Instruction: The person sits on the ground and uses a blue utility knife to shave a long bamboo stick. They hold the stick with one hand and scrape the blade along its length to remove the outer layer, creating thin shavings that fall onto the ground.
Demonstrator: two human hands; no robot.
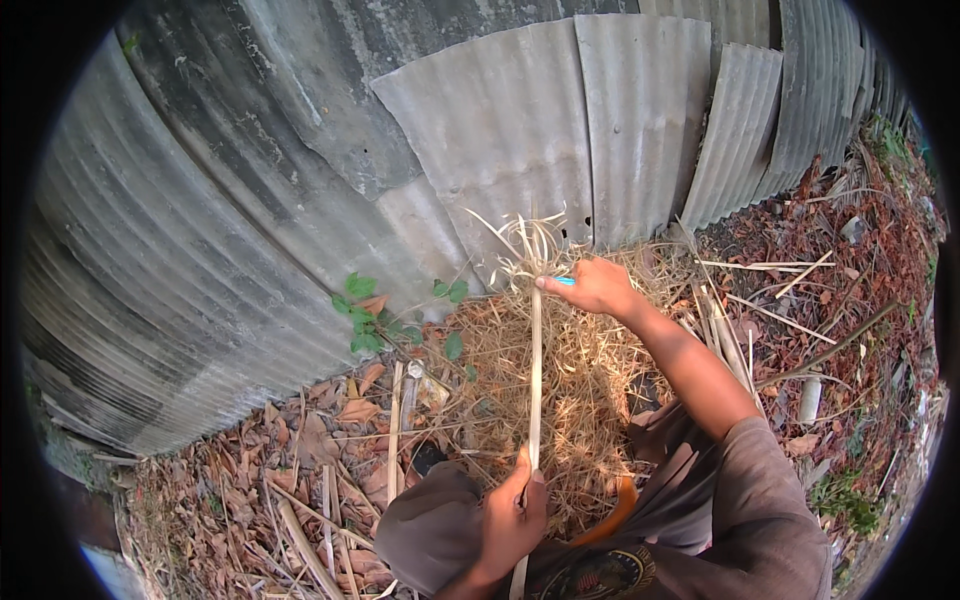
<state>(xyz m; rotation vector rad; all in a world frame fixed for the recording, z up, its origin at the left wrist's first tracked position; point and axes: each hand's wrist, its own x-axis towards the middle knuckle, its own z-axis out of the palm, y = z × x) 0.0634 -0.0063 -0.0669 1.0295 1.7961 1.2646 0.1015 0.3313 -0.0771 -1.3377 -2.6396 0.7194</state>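
Note:
A long, pale bamboo strip (536, 370) runs away from my body toward the metal wall. Near its lower end, my left hand (513, 515) is closed round it, close to my knee. My right hand (597, 286) is closed on a blue-handled knife (563, 281) and presses against the strip's far part. Its blade is mostly hidden by the hand and strip. Thin curled shavings (530, 245) fan out at the far end, just beyond the right thumb. Under the strip lies a thick heap of straw-coloured shavings (590, 400).
A corrugated metal wall (500, 130) stands close in front. A small green plant (365, 315) grows at its foot. Dry leaves (225, 480) and cut sticks (393, 430) cover the ground at left; more bamboo pieces (725, 340) lie at right. Something curved and orange (612, 512) shows beside my leg.

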